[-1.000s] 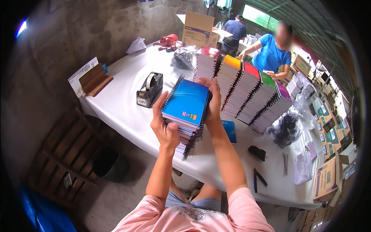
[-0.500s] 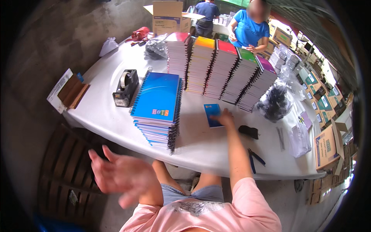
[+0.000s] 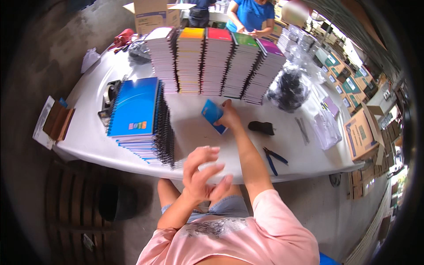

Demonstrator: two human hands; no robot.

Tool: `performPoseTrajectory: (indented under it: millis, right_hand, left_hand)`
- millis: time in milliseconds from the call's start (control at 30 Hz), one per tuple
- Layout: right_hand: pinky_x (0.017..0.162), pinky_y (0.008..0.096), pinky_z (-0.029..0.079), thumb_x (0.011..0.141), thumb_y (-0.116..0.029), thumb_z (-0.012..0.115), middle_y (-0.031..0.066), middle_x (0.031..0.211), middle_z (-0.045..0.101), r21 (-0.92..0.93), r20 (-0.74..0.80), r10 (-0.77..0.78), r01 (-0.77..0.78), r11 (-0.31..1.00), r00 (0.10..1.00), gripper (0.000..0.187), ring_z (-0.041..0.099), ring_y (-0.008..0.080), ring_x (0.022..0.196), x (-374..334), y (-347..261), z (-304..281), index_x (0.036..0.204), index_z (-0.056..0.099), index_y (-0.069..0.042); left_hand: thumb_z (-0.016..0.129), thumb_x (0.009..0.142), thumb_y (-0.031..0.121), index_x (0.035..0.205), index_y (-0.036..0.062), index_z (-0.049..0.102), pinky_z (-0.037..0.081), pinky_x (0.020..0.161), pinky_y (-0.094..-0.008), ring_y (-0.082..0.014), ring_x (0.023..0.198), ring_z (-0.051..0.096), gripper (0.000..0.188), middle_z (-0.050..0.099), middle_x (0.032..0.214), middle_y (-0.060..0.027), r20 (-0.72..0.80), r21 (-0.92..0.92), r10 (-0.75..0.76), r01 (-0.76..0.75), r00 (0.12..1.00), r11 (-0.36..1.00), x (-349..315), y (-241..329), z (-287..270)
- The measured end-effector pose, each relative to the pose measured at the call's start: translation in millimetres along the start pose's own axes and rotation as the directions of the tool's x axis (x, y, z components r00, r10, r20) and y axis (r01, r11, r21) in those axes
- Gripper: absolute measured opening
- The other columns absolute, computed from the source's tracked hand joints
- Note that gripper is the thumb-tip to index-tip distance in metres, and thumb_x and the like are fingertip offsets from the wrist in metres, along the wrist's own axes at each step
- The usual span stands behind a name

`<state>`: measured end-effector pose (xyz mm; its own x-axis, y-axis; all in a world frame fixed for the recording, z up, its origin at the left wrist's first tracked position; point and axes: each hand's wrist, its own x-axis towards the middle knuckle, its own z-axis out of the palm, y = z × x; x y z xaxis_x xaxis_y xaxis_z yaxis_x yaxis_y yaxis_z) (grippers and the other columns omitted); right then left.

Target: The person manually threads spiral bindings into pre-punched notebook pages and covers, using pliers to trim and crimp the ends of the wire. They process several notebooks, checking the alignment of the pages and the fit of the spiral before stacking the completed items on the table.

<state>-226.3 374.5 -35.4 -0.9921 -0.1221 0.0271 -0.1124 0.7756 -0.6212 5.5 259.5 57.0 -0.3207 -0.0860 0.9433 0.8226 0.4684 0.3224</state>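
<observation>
My right hand (image 3: pixel 229 117) grips the right edge of a small blue booklet (image 3: pixel 211 110), which looks tilted up from the white-covered table; the fingertips are partly hidden. In front of the table's near edge, my left hand (image 3: pixel 201 176) hangs in the air with fingers apart and nothing in it. To the left stands a tall stack of blue spiral notebooks (image 3: pixel 134 106). Right of my right hand lie a black pouch (image 3: pixel 261 128) and dark-handled pliers (image 3: pixel 274 159).
Several tall stacks of spiral notebooks (image 3: pixel 216 62) line the table behind the booklet. A tape dispenser (image 3: pixel 109 97) sits partly behind the blue stack. Crumpled plastic wrap (image 3: pixel 291 90) and an open carton (image 3: pixel 362 132) are at right. A person in blue (image 3: pixel 251 15) stands beyond.
My left hand has swung right, toward the middle. My right hand has taken hold of the booklet and tilted it up from lying flat. The whole view has shifted.
</observation>
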Motion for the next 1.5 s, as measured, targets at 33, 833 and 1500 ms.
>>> performPoseTrajectory:
  millis: [33, 833, 1500]
  right_hand:
    - [0.08, 0.0441, 0.048, 0.047, -0.022, 0.085, 0.0198, 0.097, 0.062, -0.057, 0.022, -0.11, 0.111, 0.992, 0.994, 0.076, 0.059, 0.0385, 0.093, -20.9, -13.8, -11.2, 0.11, 0.043, -0.009]
    - [0.075, 0.0449, 0.048, 0.078, -0.007, 0.059, 0.0184, 0.092, 0.063, -0.519, -0.404, 0.197, -0.401, 0.755, 0.893, 0.052, 0.061, 0.0348, 0.087, -27.2, 301.2, -191.6, 0.128, 0.043, -0.01]
    - [0.071, 0.0294, 0.042, 0.085, -0.013, 0.059, 0.005, 0.082, 0.054, 0.244, 0.063, -0.318, 0.294, 0.924, 0.946, 0.023, 0.051, 0.0181, 0.075, -154.7, 61.0, -89.9, 0.107, 0.066, -0.012]
  left_hand:
    - [0.07, 0.071, 0.018, 0.104, 0.0041, 0.051, 0.045, 0.082, -0.0412, -0.0318, 0.098, 0.055, 0.04, 0.05, 0.103, -0.0175, 0.054, -0.037, -0.067, 0.069, 0.996, 0.997, -5.2, -9.0, 5.1]
    - [0.074, 0.054, 0.05, 0.073, 0.0117, 0.056, 0.026, 0.086, -0.0591, -0.0305, 0.101, 0.043, 0.046, 0.051, 0.092, -0.0043, 0.21, 0.574, -0.404, 0.222, 0.89, 0.788, -85.4, -60.5, 106.4]
    - [0.073, 0.054, 0.051, 0.068, 0.013, 0.053, 0.028, 0.084, -0.0527, -0.0295, 0.099, 0.044, 0.045, 0.049, 0.087, -0.005, 0.142, 0.579, -0.324, 0.187, 0.935, 0.793, -101.5, -72.6, 91.7]
